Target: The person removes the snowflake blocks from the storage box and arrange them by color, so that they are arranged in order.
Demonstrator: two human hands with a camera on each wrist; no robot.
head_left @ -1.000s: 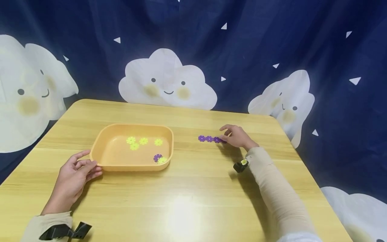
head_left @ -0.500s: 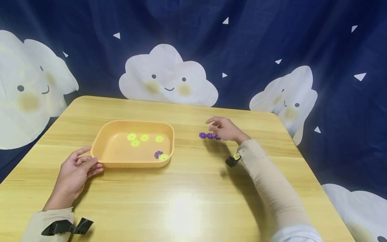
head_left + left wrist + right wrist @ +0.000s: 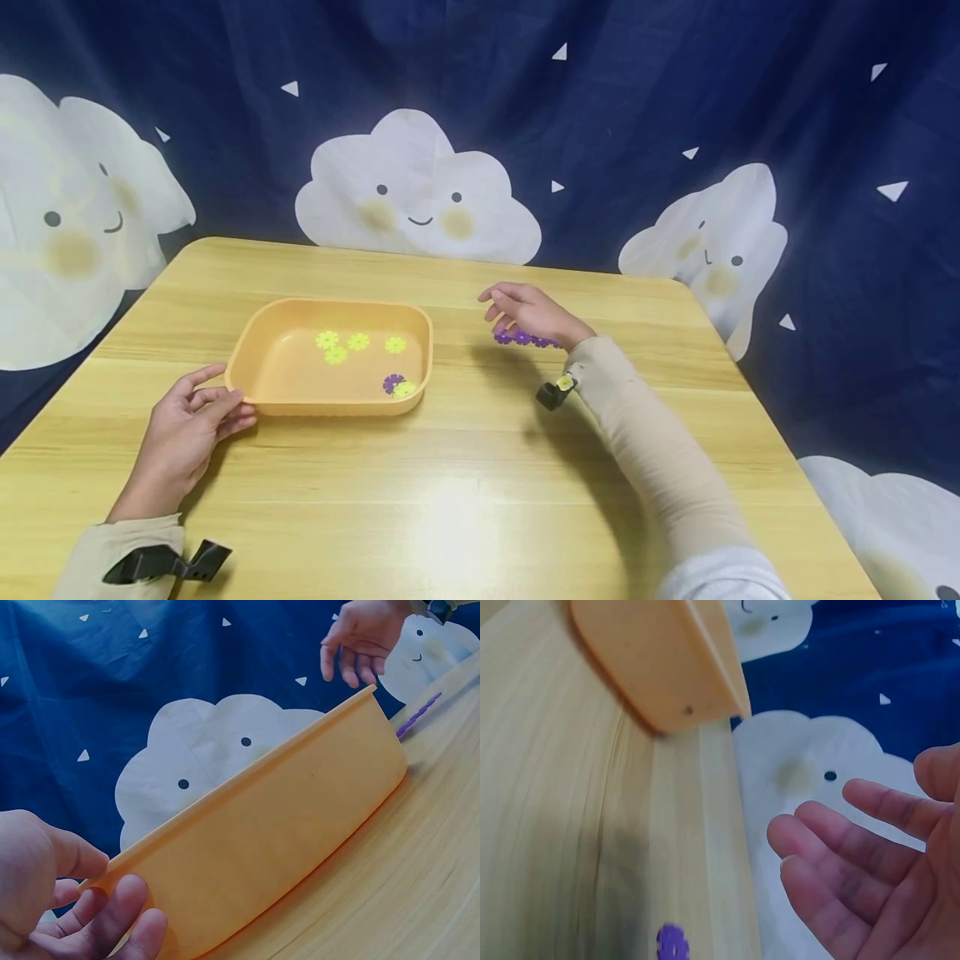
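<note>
My left hand [image 3: 187, 433] grips the near-left corner of a shallow orange plastic bin [image 3: 322, 408], thumb and fingers about its rim in the left wrist view. Inside lie several yellow flower-shaped discs [image 3: 335, 355] and a purple one [image 3: 392, 383], partly overlapped by a yellow disc. Right of the bin, a row of purple flower-shaped discs [image 3: 522, 338] lies on the table. My right hand [image 3: 528, 312] is in the air above this row, covering some of it. Its fingers [image 3: 840, 892] are loosely bent and hold nothing in the right wrist view.
The wooden table [image 3: 420, 500] ends at a rounded far edge. Behind it hangs a dark blue curtain [image 3: 465, 67] with white clouds and small triangles. Each wrist wears a black strap mount [image 3: 555, 392].
My right hand has moved left from the right end of the purple row toward the bin, leaving the discs on the table. The left hand stays on the bin.
</note>
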